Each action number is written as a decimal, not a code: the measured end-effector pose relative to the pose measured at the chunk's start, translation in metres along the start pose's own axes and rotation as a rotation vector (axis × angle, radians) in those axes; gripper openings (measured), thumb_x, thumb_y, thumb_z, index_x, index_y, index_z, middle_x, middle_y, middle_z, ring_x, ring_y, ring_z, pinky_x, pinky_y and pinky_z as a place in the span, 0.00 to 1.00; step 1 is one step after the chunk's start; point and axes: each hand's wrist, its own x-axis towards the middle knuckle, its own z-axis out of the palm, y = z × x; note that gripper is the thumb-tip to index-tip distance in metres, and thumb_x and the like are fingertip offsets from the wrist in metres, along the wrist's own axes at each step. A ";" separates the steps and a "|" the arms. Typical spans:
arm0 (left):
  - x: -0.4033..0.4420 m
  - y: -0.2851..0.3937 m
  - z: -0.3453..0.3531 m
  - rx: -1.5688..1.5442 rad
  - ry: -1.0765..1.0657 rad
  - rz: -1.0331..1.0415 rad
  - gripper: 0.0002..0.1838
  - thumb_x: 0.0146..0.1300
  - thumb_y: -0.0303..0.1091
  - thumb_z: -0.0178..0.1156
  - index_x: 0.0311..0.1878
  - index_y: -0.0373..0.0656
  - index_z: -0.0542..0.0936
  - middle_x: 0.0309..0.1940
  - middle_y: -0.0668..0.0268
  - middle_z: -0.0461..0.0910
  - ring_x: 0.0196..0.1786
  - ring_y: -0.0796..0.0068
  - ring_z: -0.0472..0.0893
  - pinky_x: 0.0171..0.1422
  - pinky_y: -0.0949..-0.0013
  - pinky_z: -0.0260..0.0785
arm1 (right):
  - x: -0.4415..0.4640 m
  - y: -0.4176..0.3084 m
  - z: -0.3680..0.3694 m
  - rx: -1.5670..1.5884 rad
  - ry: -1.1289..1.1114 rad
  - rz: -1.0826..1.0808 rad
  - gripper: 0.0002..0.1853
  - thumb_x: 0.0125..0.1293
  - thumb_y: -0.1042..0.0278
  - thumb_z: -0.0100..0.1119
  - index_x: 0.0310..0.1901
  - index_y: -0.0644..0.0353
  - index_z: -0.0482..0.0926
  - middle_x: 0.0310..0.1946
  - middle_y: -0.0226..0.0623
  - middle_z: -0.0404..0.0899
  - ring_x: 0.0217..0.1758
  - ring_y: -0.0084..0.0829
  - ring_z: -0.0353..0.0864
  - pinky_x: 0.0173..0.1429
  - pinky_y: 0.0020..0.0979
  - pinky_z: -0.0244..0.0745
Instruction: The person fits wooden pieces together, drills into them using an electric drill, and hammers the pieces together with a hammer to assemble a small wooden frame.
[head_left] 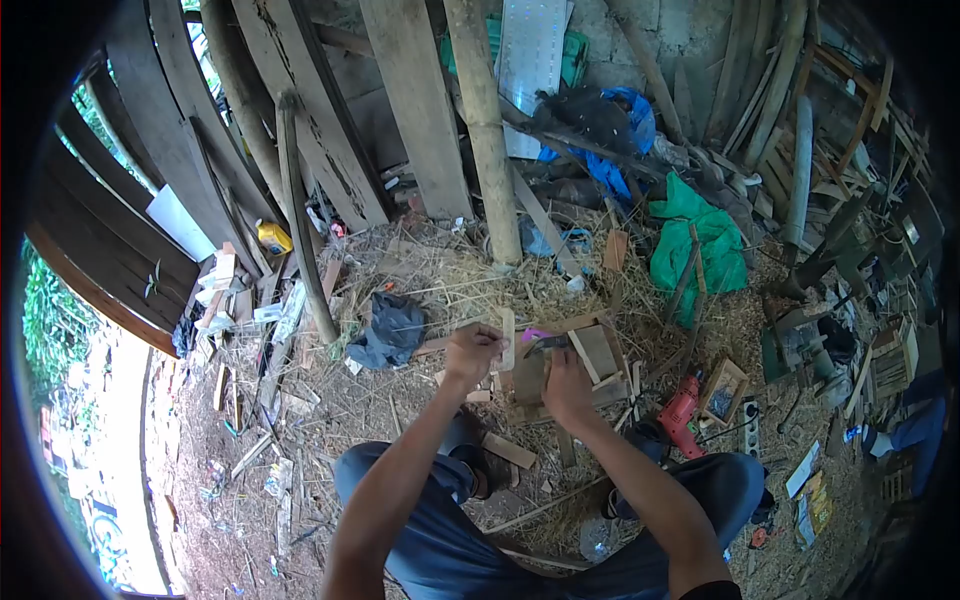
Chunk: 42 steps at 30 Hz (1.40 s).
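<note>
My left hand (474, 352) pinches a small, pale strip of wood (508, 338), held upright over the work spot. Close by, my right hand (568, 388) is closed around what looks like a hammer (546, 343); its dark, curved head shows above the fingers, and the grip is mostly hidden. Beneath both hands lies a low wooden block or board (528, 384). A pale-edged wooden piece (597, 352) rests on it, just right of my right hand. Something small and purple (536, 333) lies behind the hammer head.
A red power drill (682, 418), a wooden box of small metal bits (722, 390) and a power strip (749, 430) lie at right. A black plastic bag (388, 330) is left, a green sack (698, 240) behind. A bamboo post (483, 130) stands ahead. Another person's leg (915, 432) shows far right.
</note>
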 end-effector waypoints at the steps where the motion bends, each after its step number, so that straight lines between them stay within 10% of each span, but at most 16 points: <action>1: -0.002 0.017 -0.003 -0.141 -0.066 0.059 0.11 0.54 0.27 0.70 0.35 0.31 0.79 0.27 0.60 0.83 0.29 0.80 0.81 0.33 0.75 0.74 | 0.012 0.000 -0.014 -0.004 0.009 -0.002 0.18 0.63 0.75 0.55 0.54 0.70 0.69 0.47 0.54 0.74 0.49 0.49 0.76 0.51 0.40 0.75; 6: -0.024 0.083 0.005 -0.250 -0.033 0.197 0.11 0.57 0.25 0.68 0.40 0.30 0.78 0.30 0.60 0.83 0.32 0.79 0.81 0.37 0.77 0.75 | 0.036 -0.030 -0.110 1.069 -0.318 0.128 0.15 0.66 0.71 0.57 0.52 0.68 0.74 0.38 0.40 0.82 0.39 0.30 0.84 0.41 0.29 0.79; 42: -0.048 0.134 0.044 -0.546 -0.311 0.250 0.13 0.64 0.25 0.61 0.51 0.30 0.79 0.39 0.58 0.83 0.40 0.73 0.83 0.46 0.73 0.80 | 0.013 -0.025 -0.195 0.892 0.067 -0.189 0.16 0.66 0.81 0.51 0.55 0.67 0.77 0.45 0.43 0.80 0.45 0.28 0.82 0.48 0.28 0.83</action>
